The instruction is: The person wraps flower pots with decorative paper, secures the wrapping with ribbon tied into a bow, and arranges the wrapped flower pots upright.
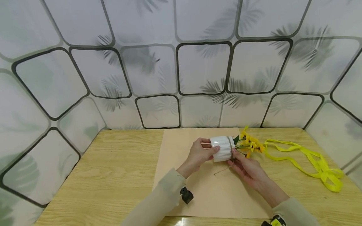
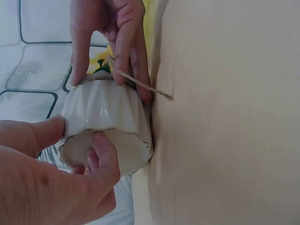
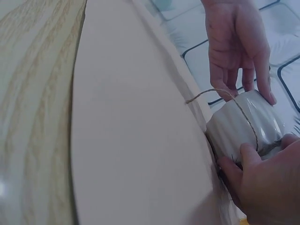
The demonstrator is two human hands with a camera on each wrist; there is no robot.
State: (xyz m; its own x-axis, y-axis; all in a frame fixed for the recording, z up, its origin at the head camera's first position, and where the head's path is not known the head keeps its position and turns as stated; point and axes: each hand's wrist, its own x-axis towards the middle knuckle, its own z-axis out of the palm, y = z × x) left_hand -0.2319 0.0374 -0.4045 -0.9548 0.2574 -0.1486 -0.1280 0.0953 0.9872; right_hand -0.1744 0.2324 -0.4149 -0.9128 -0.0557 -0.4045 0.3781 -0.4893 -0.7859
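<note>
Nearest to me are 2 beige sleeves (image 1: 158, 201), each with a black device (image 1: 186, 195) at the wrist. Past the left cuff, I see the left hand (image 1: 196, 157) pinching the rim of a white pot (image 1: 223, 149), thumb outside and fingers curled inside the scalloped opening. The right hand (image 1: 250, 171) grips the pot's other end, fingers parted only by its width. I have the pot on its side between the 2 hands, over the far right part of a brown paper sheet (image 1: 181, 141); whether it touches the paper I cannot tell. Twine (image 2: 145, 86) circles its right end, 1 loose end trailing near and left. Yellow flowers (image 1: 251, 144) extend right from the pot. Farther right, a yellow ribbon (image 1: 322, 171) lies on the wooden table (image 1: 113, 163); a patterned curtain (image 1: 200, 18) hangs at the far side.
</note>
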